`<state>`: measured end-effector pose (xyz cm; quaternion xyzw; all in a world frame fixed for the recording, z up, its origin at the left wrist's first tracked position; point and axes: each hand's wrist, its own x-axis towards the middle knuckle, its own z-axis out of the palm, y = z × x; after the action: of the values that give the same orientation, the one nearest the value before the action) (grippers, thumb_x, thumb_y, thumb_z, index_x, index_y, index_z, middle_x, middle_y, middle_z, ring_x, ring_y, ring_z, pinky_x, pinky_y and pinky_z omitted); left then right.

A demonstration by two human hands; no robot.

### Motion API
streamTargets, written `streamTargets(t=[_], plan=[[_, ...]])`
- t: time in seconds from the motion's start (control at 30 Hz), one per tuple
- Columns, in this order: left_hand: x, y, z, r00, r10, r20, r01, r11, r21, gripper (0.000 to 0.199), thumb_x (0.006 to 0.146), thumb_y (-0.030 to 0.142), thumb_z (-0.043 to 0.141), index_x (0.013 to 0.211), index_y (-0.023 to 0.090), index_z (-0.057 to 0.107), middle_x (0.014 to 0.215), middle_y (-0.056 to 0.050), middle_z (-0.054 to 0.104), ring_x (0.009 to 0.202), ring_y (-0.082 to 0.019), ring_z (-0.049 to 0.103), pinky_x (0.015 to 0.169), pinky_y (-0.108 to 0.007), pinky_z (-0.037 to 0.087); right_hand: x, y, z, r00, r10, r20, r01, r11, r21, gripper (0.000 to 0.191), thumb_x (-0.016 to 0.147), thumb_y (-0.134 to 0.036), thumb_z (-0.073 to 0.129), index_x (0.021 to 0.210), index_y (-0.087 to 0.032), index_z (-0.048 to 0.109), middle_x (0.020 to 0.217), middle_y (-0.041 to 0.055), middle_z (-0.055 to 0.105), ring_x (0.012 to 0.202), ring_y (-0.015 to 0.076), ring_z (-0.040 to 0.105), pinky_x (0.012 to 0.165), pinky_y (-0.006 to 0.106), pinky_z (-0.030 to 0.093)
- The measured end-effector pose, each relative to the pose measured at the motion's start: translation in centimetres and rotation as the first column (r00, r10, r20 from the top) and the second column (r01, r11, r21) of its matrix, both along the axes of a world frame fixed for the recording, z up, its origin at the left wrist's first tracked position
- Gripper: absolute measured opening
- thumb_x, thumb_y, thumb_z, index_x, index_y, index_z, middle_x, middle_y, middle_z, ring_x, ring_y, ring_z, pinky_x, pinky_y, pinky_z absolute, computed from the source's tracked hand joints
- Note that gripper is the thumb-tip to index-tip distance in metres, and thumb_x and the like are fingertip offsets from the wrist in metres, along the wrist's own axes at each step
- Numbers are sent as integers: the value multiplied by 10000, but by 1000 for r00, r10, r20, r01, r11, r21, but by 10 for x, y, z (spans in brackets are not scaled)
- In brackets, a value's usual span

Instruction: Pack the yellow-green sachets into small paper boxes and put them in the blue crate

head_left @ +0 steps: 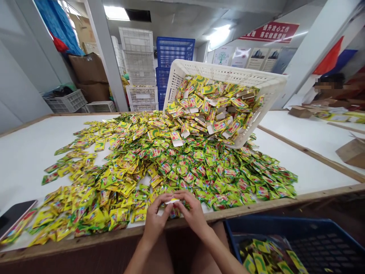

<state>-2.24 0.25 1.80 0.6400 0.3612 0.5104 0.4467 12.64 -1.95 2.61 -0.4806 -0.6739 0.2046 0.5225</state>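
Note:
My left hand (157,214) and my right hand (193,213) meet at the table's front edge. Between their fingertips is a small yellow-and-white carton (173,200), its pale flap facing me; both hands are closed on it. Green sachets (196,163) are heaped just beyond my fingers and to the right. A pile of yellow sachets (94,207) spreads to the left of my left hand. Behind them a white plastic basket (228,70) lies tipped toward me, and small open cartons (211,104) spill from it onto the sachets.
A phone (15,220) lies at the table's left front. Below the right front edge, a blue crate (310,228) holds yellow-green cartons. Wooden strips edge the white table (23,148). Stacked crates (139,57) stand behind. A person (327,87) is at the far right, near brown cardboard boxes (353,152).

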Motion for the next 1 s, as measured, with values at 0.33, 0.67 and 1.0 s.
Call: streamTargets(t=[0.33, 0.67, 1.0], plan=[[3, 4, -1, 996, 87, -6, -87, 995, -57, 143, 781, 305, 589, 852, 188, 633, 828, -34, 657, 792, -183, 606, 753, -276, 469, -8, 5, 1, 993, -121, 6, 121, 992, -41, 123, 853, -275, 520, 838, -211, 624, 808, 30, 634, 790, 174, 570, 729, 301, 445], [-3, 6, -14, 998, 65, 6, -65, 998, -5, 122, 774, 246, 602, 846, 188, 682, 882, -58, 669, 900, -201, 598, 835, -329, 465, -7, 0, -12, 994, -81, -68, 83, 996, 25, 87, 842, -218, 522, 876, -211, 601, 899, 43, 619, 891, 174, 568, 789, 301, 446], [1, 3, -19, 993, 70, -94, -69, 997, 17, 311, 793, 222, 573, 1101, 229, 537, 1094, -70, 586, 1018, -209, 567, 896, -366, 445, -12, 1, -20, 995, -55, -83, 45, 991, -123, 183, 850, -200, 488, 1019, -209, 557, 944, 47, 616, 844, 165, 580, 736, 276, 470]])
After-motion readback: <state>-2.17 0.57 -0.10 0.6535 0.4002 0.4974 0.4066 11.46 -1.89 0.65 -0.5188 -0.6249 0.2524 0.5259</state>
